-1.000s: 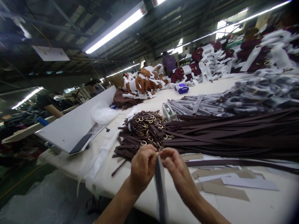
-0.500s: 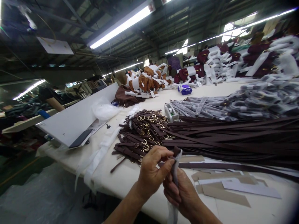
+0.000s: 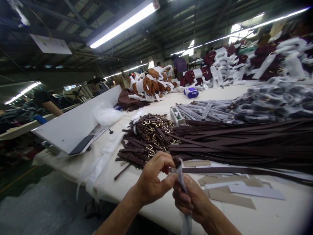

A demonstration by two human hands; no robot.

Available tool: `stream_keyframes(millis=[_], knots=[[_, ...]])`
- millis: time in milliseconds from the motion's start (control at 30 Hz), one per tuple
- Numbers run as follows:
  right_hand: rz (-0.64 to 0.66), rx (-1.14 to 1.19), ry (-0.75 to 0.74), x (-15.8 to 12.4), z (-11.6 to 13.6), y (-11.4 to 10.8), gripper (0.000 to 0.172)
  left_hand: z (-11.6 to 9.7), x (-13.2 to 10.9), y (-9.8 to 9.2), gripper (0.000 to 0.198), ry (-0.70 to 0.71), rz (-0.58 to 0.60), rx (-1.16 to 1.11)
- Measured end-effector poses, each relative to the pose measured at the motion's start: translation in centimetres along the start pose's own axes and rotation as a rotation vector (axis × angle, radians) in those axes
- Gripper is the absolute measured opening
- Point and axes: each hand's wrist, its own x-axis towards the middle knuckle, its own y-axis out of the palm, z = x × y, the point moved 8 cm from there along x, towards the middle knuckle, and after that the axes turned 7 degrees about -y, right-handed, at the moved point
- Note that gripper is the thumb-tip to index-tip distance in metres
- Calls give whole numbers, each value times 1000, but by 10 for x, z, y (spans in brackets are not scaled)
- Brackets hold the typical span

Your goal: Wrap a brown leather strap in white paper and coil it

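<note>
A dark brown strap in a thin whitish plastic sleeve (image 3: 181,178) stands upright between my hands, its lower end hanging below them. My right hand (image 3: 193,197) has its fingers wrapped round the sleeved strap. My left hand (image 3: 155,178) pinches with thumb and forefinger at the strap's top end; exactly what lies between those fingertips is partly hidden. Just beyond my hands lies a heap of brown strap ends with gold-coloured hooks (image 3: 153,148). Long brown straps (image 3: 234,140) stretch away to the right of it.
Cardboard strips (image 3: 232,198) lie at the right of the cream-covered table (image 3: 117,186). Behind the straps are a tape dispenser (image 3: 177,117), plastic-wrapped straps (image 3: 266,101) and a blue pack (image 3: 191,92). A white board (image 3: 75,119) leans at the left. Farther back, a person in purple (image 3: 180,64) stands.
My left hand has shifted slightly left, its thumb and forefinger lower along the top of the strap. The right hand keeps its grip. The view has turned slightly.
</note>
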Motion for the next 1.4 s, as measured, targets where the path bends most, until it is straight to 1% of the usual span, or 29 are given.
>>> stream_keyframes(millis=[67,133,200,233,300,367,400,467,533,567,600,667,733,767,800,833,900,967,1100,1200,1333,1400], knots=[[-69,-164,-81,1,2,-3,47,1,1,0,17,-16,8,51],[-130,-304,-159,0,7,-5,49,1,2,1,13,-21,53,103],[-137,-329,-162,-1,7,-7,50,1,2,2,10,-16,135,106],[-124,-296,-126,-2,4,-8,50,0,1,2,11,-11,180,95],[-61,-198,-8,-3,-4,-10,48,0,-2,4,13,-12,269,76],[13,-105,104,-5,-11,-10,46,0,-6,6,13,-16,324,62],[50,-71,143,-5,-15,-10,46,0,-8,7,13,-14,323,58],[115,-15,194,-6,-21,-7,48,-2,-12,7,14,20,278,57],[158,30,208,-7,-25,-5,48,-5,-16,7,15,54,231,80],[180,40,200,-8,-27,-5,47,-4,-17,7,15,40,227,82],[207,37,187,-9,-27,-5,45,-1,-18,8,14,-2,254,71],[252,-12,166,-12,-26,-8,41,7,-20,8,13,-136,371,17],[236,-112,171,-15,-24,-20,39,12,-22,3,11,-242,465,-18],[204,-162,179,-16,-22,-27,38,13,-21,-4,8,-262,460,-4],[164,-200,185,-16,-20,-33,39,13,-19,-12,6,-252,419,27],[128,-225,188,-17,-18,-39,40,11,-17,-19,8,-212,352,61],[82,-223,177,-16,-14,-42,41,4,-15,-26,24,-94,223,123],[74,-171,152,-15,-14,-37,41,-1,-19,-20,34,13,143,159],[96,-104,135,-14,-18,-25,39,1,-28,-4,26,91,7,189],[65,-123,111,-14,-17,-23,36,4,-30,-2,21,87,-69,211],[26,-115,30,-10,-9,-17,33,12,-32,-7,18,21,-178,267],[14,-99,-4,-7,-8,-14,34,17,-32,-7,15,0,-196,279]])
